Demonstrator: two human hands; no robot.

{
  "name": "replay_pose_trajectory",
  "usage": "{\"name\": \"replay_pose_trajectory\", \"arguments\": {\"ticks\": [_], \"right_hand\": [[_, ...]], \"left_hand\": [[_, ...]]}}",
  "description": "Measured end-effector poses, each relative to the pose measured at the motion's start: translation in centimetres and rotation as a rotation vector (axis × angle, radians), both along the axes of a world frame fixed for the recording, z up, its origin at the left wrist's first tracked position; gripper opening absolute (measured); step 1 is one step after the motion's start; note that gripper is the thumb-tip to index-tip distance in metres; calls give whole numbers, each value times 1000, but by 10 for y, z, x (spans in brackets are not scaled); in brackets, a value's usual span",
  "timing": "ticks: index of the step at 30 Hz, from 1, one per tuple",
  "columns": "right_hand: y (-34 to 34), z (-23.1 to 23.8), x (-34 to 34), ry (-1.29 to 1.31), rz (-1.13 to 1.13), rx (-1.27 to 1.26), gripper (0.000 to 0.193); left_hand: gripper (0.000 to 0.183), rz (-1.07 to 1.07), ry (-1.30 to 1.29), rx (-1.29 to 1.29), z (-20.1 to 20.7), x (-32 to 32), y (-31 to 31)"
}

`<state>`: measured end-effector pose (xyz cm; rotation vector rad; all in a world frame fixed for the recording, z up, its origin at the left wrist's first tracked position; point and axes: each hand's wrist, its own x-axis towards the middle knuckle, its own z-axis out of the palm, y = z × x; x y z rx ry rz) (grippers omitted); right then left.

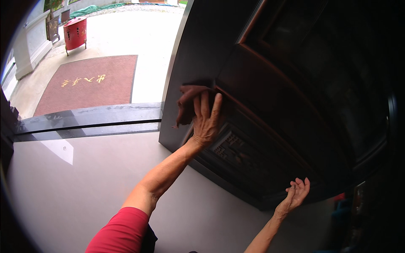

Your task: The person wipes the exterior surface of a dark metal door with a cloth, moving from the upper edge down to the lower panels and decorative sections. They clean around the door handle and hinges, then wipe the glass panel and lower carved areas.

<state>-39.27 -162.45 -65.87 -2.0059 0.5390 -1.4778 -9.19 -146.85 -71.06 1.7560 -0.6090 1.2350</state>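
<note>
By the left grip [205, 126], opened out, the brown cloth [185, 101] is pressed against the dark door [200, 50]; its loose folds, left of that grip, are best gathered beneath it; by the half-curled right grip [298, 194], lower right, nothing is held

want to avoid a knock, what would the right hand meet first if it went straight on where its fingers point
Probably the dark door: the fingers of the right hand point up toward its panels. Depth is unclear, so the gap can't be judged.
</note>
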Motion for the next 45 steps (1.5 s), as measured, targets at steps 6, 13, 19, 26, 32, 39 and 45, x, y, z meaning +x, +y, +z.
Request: {"name": "replay_pose_trajectory", "arguments": {"ticks": [6,13,19,26,32,39,45], "right_hand": [[10,-7,16,121,168,-55,44],[46,3,36,426,185,-415,24],[71,-12,52,572,310,-617,23],[89,-54,68,724,510,-660,26],[97,-75,87,733,548,-648,25],[93,-78,85,780,559,-629,24],[88,-65,76,781,536,-654,23]], "left_hand": [[33,-129,-101,396,-12,-30,-32],[43,-261,-198,270,-100,14,35],[58,93,-173,228,-58,40,67],[86,-33,44,184,-53,35,42],[92,-202,476,10,-158,20,33],[100,-252,708,-165,-227,8,28],[82,-282,1105,-604,-241,43,41]]}}
